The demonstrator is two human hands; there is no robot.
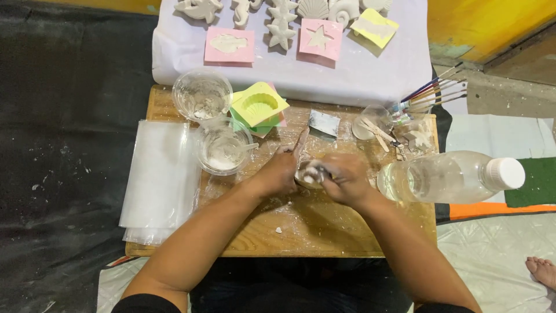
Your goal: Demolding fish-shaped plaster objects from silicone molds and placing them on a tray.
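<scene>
Head view: both hands meet mid-table over a small wooden table (pixel 301 232) dusted white. Left hand (pixel 278 174) cups a small plaster-smeared piece (pixel 308 173), forefinger stretched up; what the piece is can't be told, it's blurred. Right hand (pixel 347 179) is curled closed around the same piece from the other side. Two clear plastic cups (pixel 223 145) with white residue sit left of the hands, a yellow shell mould (pixel 259 104) just behind. Clear water bottle (pixel 452 177) lies right. Paintbrushes (pixel 434 93) further back; plaster sea-shape casts (pixel 281 32) on white cloth.
</scene>
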